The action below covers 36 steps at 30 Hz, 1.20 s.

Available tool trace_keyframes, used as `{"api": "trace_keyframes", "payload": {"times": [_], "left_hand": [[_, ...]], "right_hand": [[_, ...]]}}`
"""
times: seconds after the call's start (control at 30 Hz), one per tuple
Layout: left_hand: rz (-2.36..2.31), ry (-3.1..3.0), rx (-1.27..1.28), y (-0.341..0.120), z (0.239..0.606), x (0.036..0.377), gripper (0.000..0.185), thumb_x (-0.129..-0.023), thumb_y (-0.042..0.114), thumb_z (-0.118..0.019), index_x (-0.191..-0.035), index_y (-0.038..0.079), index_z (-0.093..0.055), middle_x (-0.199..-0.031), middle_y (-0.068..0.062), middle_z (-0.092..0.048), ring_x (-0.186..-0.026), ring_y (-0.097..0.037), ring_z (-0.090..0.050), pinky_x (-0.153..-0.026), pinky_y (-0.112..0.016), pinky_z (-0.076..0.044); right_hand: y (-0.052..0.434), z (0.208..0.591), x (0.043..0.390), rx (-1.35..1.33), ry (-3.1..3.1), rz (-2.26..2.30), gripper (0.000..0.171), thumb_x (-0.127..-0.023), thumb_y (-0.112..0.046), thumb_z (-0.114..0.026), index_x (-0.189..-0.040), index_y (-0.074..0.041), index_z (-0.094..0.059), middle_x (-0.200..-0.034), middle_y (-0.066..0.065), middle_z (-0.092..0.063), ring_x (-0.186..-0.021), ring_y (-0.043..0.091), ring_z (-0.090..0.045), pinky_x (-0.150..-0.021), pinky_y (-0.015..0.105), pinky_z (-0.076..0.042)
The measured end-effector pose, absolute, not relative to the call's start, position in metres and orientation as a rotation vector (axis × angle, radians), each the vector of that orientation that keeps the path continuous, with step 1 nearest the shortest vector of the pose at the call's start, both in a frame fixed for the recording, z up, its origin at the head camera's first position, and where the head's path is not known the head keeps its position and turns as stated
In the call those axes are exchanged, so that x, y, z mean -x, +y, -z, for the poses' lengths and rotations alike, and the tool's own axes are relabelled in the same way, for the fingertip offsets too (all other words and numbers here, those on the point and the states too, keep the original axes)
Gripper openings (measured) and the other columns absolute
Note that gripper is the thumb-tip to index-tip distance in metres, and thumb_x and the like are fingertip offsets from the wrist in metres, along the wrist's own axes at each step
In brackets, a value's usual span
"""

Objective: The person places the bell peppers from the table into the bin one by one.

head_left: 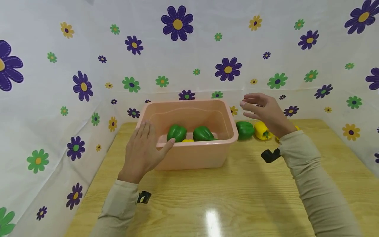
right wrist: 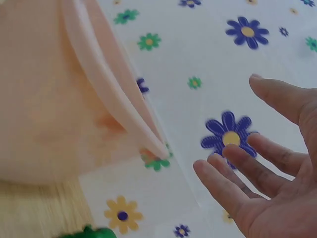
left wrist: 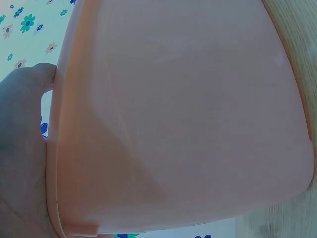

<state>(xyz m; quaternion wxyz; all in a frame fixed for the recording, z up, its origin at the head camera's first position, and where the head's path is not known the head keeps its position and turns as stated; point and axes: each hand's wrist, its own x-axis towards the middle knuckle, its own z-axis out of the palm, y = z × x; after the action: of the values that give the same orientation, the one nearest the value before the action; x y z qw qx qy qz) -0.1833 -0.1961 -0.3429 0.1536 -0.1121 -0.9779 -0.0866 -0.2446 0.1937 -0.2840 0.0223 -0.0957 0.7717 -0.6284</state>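
Note:
A peach plastic bin (head_left: 192, 156) stands on the wooden table, holding green bell peppers (head_left: 177, 133) and a bit of yellow pepper behind its front wall. My left hand (head_left: 142, 148) rests on the bin's front left corner, its fingers straight and its thumb at the front rim. In the left wrist view, the thumb (left wrist: 34, 77) touches the rim beside the bin's broad wall (left wrist: 188, 119). Off the bin's right side, my right hand (head_left: 263, 110) hangs in the air with loosely bent fingers and nothing in them. Below it lie a green bell pepper (head_left: 245, 130) and a yellow bell pepper (head_left: 262, 131).
More yellow pepper shows partly behind the right wrist. A white flower-print cloth (head_left: 201, 49) hangs behind and at both sides of the wooden table (head_left: 183, 197). Each sleeve has a small black piece (head_left: 270, 156) at the wrist.

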Motion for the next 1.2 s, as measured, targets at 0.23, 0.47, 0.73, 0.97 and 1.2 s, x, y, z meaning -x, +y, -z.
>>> {"api": "trace_keyframes", "payload": {"times": [0.23,0.47,0.73,0.97,1.2], "left_hand": [[0.268,-2.808,0.324,-0.196,0.343,0.182,0.103,-0.095,0.074,-0.041,-0.151,-0.012,-0.032,-0.158,-0.029,-0.033,-0.149,-0.043,-0.027,-0.122,-0.055,-0.019],[0.260,-2.821,0.318,-0.197,0.342,0.182,0.104,-0.095,0.074,-0.040,-0.152,-0.013,-0.031,-0.158,-0.030,-0.032,-0.149,-0.043,-0.026,-0.122,-0.055,-0.018],[0.261,-2.811,0.324,-0.197,0.341,0.181,0.104,-0.094,0.074,-0.041,-0.151,-0.013,-0.033,-0.157,-0.030,-0.033,-0.149,-0.043,-0.027,-0.122,-0.055,-0.019],[0.258,-2.827,0.308,-0.197,0.339,0.180,0.104,-0.094,0.075,-0.039,-0.152,-0.012,-0.031,-0.159,-0.029,-0.031,-0.150,-0.042,-0.025,-0.123,-0.054,-0.017],[0.261,-2.844,0.303,-0.197,0.339,0.179,0.105,-0.094,0.075,-0.039,-0.153,-0.011,-0.030,-0.160,-0.028,-0.029,-0.151,-0.041,-0.023,-0.123,-0.054,-0.017]], "right_hand": [[0.238,0.277,0.257,0.135,2.635,1.946,0.069,-0.093,-0.040,-0.072,-0.146,-0.004,-0.046,-0.134,0.008,-0.054,-0.116,0.017,-0.058,-0.096,0.029,-0.052],[0.270,0.292,0.273,-0.205,2.948,1.681,0.086,-0.092,-0.051,-0.069,-0.155,-0.003,-0.035,-0.152,0.024,-0.042,-0.130,0.040,-0.048,-0.109,0.051,-0.045],[0.296,0.325,0.280,-0.464,3.112,1.382,0.088,-0.095,-0.046,-0.067,-0.153,0.007,-0.029,-0.153,0.035,-0.034,-0.136,0.053,-0.035,-0.112,0.063,-0.035],[0.320,0.368,0.289,-0.436,3.091,0.838,0.094,-0.096,-0.046,-0.064,-0.152,0.015,-0.019,-0.145,0.047,-0.028,-0.131,0.065,-0.029,-0.110,0.070,-0.028],[0.331,0.402,0.295,-0.484,2.949,0.782,0.091,-0.095,-0.038,-0.067,-0.149,0.019,-0.021,-0.142,0.047,-0.033,-0.129,0.063,-0.033,-0.110,0.068,-0.031]]}}
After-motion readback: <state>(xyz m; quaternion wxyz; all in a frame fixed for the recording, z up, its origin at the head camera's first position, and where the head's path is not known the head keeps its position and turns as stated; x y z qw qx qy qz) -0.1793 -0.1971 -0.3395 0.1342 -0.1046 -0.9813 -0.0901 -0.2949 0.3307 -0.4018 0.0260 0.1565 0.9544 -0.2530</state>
